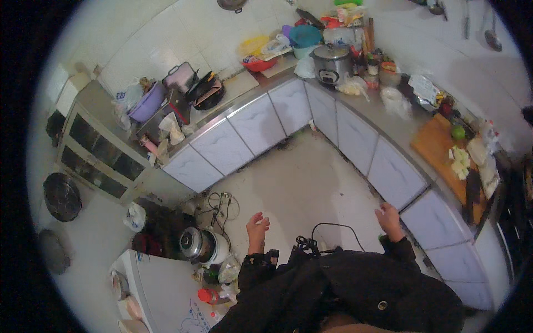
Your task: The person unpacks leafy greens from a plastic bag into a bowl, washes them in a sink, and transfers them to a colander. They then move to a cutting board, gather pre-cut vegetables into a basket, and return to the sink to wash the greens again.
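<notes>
My left hand (257,229) hangs over the tiled floor (308,179), its fingers slightly curled and apart with nothing in them. Off to the right, my right hand (389,221) is also bare and loosely spread, nearest the white cabinet doors (397,175) below the counter. On the counter beyond it lies a wooden cutting board (431,135). Pale cut vegetable pieces (460,162) and a round green fruit or vegetable (458,132) rest on the board. A dark-bladed knife (472,195) lies at its near end. Neither hand touches any of these.
A steel cooker (332,64) stands in the counter's corner. Along the left counter are dark pans (208,91) and a purple basin (148,102). Left of me, a pot (200,244) and a red-lidded jar (207,296) sit beside a white refrigerator (166,287). Cables (218,208) trail on the floor.
</notes>
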`<move>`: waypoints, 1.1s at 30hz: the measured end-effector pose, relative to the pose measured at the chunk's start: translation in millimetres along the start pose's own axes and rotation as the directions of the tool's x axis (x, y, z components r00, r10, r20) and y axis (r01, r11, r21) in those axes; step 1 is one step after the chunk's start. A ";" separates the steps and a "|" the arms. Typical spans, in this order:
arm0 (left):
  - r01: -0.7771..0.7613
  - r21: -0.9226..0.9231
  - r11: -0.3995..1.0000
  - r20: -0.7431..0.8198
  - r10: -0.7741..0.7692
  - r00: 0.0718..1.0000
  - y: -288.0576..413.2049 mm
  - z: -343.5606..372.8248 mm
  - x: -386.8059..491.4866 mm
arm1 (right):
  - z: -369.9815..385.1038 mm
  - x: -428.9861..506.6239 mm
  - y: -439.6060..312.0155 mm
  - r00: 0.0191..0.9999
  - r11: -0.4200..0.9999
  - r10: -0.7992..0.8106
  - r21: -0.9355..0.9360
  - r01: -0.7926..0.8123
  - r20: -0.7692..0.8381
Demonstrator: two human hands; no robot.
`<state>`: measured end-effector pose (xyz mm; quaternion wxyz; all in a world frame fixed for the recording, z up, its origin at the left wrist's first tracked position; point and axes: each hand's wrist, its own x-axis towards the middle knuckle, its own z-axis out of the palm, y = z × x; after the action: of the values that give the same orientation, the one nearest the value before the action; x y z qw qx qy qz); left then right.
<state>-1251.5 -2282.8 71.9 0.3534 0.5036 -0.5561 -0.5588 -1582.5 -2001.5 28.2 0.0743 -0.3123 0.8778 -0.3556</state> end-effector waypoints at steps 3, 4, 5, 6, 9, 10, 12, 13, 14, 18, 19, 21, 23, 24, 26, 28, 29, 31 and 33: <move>-0.039 -0.024 0.999 -0.015 0.039 0.999 23.5 15.6 67.5 | 28.2 71.8 -42.9 0.989 0.990 -0.142 0.031 0.141 0.045; -0.010 -0.042 0.999 -0.017 0.010 1.000 27.3 18.6 88.3 | 39.6 94.0 -56.3 0.980 0.981 -0.193 0.042 0.191 0.056; 0.005 -0.051 0.999 -0.019 -0.006 1.000 29.3 21.1 109.5 | 50.4 118.3 -67.6 0.977 0.981 -0.187 0.070 0.180 0.106; 0.016 -0.052 0.999 -0.024 -0.017 1.000 31.2 23.5 132.9 | 61.5 141.0 -77.7 0.976 0.982 -0.190 0.041 0.186 0.104; 0.048 -0.056 0.997 -0.029 -0.050 0.998 37.5 26.1 210.9 | 95.0 204.0 -101.0 0.979 0.981 -0.194 -0.006 0.195 0.062; 0.008 -0.092 0.996 -0.015 -0.009 1.000 39.7 28.4 239.1 | 104.5 228.2 -106.2 0.980 0.980 -0.197 -0.007 0.197 0.033; -0.073 -0.103 0.992 -0.012 0.072 0.997 55.2 33.8 306.4 | 121.2 265.3 -119.6 0.992 0.992 -0.126 -0.016 0.126 0.013; -0.082 -0.137 0.987 -0.012 0.081 0.997 65.1 39.9 338.7 | 126.8 286.5 -127.5 0.998 0.998 -0.057 -0.024 0.057 0.016; -0.103 -0.130 0.986 0.009 0.105 0.994 75.1 43.7 369.9 | 132.7 304.9 -136.2 1.000 1.000 0.009 -0.019 -0.009 0.011; -0.207 -0.102 0.973 0.136 0.220 0.966 118.7 84.0 488.7 | 156.6 370.5 -174.2 0.999 0.998 0.022 0.067 -0.019 -0.047; -0.204 -0.101 0.974 0.176 0.220 0.960 128.8 97.1 517.5 | 163.5 388.3 -182.9 0.996 0.998 -0.014 0.065 0.020 -0.086; -0.272 -0.037 0.962 0.179 0.274 0.945 147.7 127.3 575.5 | 178.7 427.1 -197.9 0.983 0.992 -0.091 0.071 0.103 -0.157; -0.363 -0.004 0.932 0.194 0.357 0.914 168.3 156.3 635.7 | 194.1 468.0 -208.8 0.989 0.995 -0.085 0.050 0.091 -0.125; -0.421 -0.003 0.907 0.206 0.412 0.888 179.3 172.0 666.4 | 202.9 492.2 -214.4 0.989 0.993 -0.094 0.055 0.101 -0.115; -0.483 0.033 0.875 0.202 0.467 0.861 203.5 200.9 727.5 | 224.1 541.7 -227.2 0.997 0.989 -0.045 0.136 0.053 -0.064; -0.552 0.094 0.828 0.193 0.529 0.826 231.5 228.5 776.7 | 239.0 600.7 -246.2 0.997 0.981 -0.070 0.185 0.064 0.023; -0.568 0.122 0.814 0.192 0.542 0.818 248.6 238.2 801.6 | 246.5 628.9 -259.3 0.990 0.977 -0.107 0.192 0.088 0.091; -0.641 0.206 0.739 0.202 0.609 0.767 280.8 253.3 849.4 | 263.4 678.7 -292.2 0.963 0.968 -0.191 0.196 0.154 0.188; -0.702 0.291 0.650 0.212 0.672 0.710 311.6 274.0 902.1 | 276.5 732.2 -327.9 0.925 0.949 -0.297 0.182 0.258 0.236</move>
<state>-1784.1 -3112.7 188.9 0.4190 0.2855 -0.8096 -0.2956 -1904.0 -2782.3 111.8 0.1607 -0.4713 0.7784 -0.3823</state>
